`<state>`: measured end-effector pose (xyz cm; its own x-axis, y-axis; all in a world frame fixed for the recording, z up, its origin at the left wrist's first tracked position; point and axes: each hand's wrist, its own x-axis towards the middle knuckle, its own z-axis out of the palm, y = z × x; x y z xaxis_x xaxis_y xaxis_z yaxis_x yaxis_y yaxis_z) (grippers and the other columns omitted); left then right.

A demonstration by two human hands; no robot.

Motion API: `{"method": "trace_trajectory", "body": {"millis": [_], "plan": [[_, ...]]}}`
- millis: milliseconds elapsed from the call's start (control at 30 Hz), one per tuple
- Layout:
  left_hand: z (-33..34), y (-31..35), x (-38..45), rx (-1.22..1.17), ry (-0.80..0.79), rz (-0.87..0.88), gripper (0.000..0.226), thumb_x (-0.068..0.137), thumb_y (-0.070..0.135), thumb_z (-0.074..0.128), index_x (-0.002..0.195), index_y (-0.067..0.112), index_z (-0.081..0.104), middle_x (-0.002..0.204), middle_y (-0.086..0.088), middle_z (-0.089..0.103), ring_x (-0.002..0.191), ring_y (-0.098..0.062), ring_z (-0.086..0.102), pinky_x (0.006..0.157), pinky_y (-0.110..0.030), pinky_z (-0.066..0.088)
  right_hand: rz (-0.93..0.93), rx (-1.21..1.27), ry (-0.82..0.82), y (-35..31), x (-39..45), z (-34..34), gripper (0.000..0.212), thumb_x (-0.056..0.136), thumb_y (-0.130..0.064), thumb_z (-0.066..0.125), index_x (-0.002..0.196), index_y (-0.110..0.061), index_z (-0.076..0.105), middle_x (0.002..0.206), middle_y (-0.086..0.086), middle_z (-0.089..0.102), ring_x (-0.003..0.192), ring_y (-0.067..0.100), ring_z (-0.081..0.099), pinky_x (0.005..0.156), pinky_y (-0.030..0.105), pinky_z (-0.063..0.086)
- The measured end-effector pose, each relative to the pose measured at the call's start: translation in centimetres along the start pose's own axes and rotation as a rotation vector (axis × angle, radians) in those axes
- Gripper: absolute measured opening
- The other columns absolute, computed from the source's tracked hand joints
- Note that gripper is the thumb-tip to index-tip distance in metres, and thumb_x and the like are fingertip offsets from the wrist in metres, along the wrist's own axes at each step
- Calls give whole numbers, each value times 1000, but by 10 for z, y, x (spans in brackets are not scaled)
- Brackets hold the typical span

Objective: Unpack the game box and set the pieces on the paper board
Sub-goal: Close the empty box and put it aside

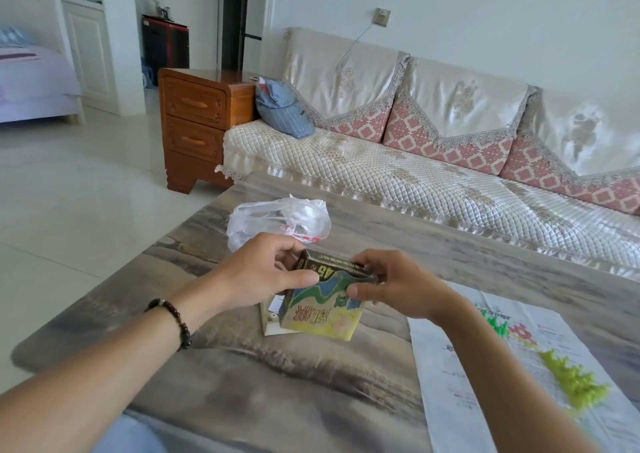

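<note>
Currently game box (323, 308) held above tabletop (277, 383), left hand (263, 272) and right hand (391, 286) pinching opposite ends. Likely light, thin cardboard, crushable; grip edges gently. Paper board (485, 383) lies right.

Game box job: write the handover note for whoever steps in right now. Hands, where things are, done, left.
Left hand: grips the left end of the small yellow, green and blue cardboard game box, thumb on its front face.
Right hand: pinches the box's right top edge.
The box is held tilted just above the grey marbled table; its top looks partly open.
White printed paper board: spread flat on the table to the right, with green plastic pieces on it.
White plastic bag: on the table behind the box.
Done: board laid out, some pieces placed.
Left: empty the box, set the remaining pieces on the board.
</note>
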<state>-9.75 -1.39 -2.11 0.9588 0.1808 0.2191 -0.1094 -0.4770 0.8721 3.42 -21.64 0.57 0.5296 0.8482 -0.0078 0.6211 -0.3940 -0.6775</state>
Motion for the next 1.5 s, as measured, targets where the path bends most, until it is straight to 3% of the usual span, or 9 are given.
{"method": "trace_trajectory", "body": {"millis": [133, 333, 500, 600, 733, 967, 1067, 1200, 1500], "plan": [[-5, -32, -4, 60, 16, -65, 46, 79, 70, 55, 99, 32, 69, 102, 16, 70, 97, 2, 62, 95, -35, 49, 94, 24, -252, 13, 15, 17, 22, 88, -24, 68, 107, -14, 62, 101, 7, 73, 86, 23, 65, 71, 29, 54], [-8, -71, 3, -27, -3, -244, 75, 80, 86, 23, 140, 45, 41, 143, 28, 41, 135, 1, 34, 117, -39, 22, 92, -2, -366, 14, 48, 28, 16, 90, -23, 66, 105, -23, 62, 104, 3, 72, 88, 15, 64, 72, 29, 53], [0, -79, 13, -150, -74, -256, 57, 89, 74, 20, 129, 49, 51, 127, 33, 52, 120, 10, 43, 103, -24, 28, 58, -109, -231, 11, 79, 29, 23, 87, -21, 69, 109, -19, 61, 100, 0, 69, 85, 15, 61, 74, 27, 49], [0, -91, 19, -139, -119, -254, 67, 81, 85, 28, 128, 46, 56, 126, 25, 59, 123, 0, 48, 107, -33, 29, 108, -109, -126, 18, 91, 33, 41, 87, -21, 69, 125, -17, 53, 105, 0, 63, 92, 15, 60, 82, 29, 50], [3, -101, 27, -60, 15, -253, 12, 87, 45, 65, 99, 46, 66, 97, 26, 70, 92, 7, 63, 90, -26, 47, 158, -24, -57, 37, 97, 44, 43, 89, -20, 65, 130, -19, 51, 110, 4, 63, 99, 16, 64, 92, 37, 53], [9, -109, 28, 36, 77, -189, 16, 84, 38, 72, 98, 41, 66, 94, 21, 71, 89, 3, 64, 83, -28, 52, 253, 110, 73, 43, 98, 60, 42, 92, -31, 60, 131, -18, 48, 114, 5, 60, 95, 16, 64, 80, 31, 55], [11, -104, 21, 162, 125, -146, 56, 77, 51, 73, 127, 35, 54, 118, 22, 60, 107, 1, 57, 90, -22, 46, 335, 16, 127, 45, 89, 63, 40, 88, -51, 58, 113, -19, 59, 106, -1, 64, 92, 15, 63, 77, 31, 50], [13, -100, 9, 444, -120, -98, 138, 43, 83, 72, 152, 32, 4, 153, 19, 14, 138, -1, 19, 113, -30, 26, 359, 17, 93, 46, 80, 68, 38, 90, -55, 52, 79, -21, 63, 80, -5, 64, 70, 12, 60, 62, 27, 46], [13, -107, 7, 505, -125, -93, 135, 51, 57, 80, 150, 35, -9, 151, 16, 10, 134, -5, 29, 108, -33, 37, 343, 144, -8, 44, 68, 71, 32, 92, -51, 52, 117, -31, 59, 92, 0, 70, 72, 18, 69, 63, 36, 61]]}}
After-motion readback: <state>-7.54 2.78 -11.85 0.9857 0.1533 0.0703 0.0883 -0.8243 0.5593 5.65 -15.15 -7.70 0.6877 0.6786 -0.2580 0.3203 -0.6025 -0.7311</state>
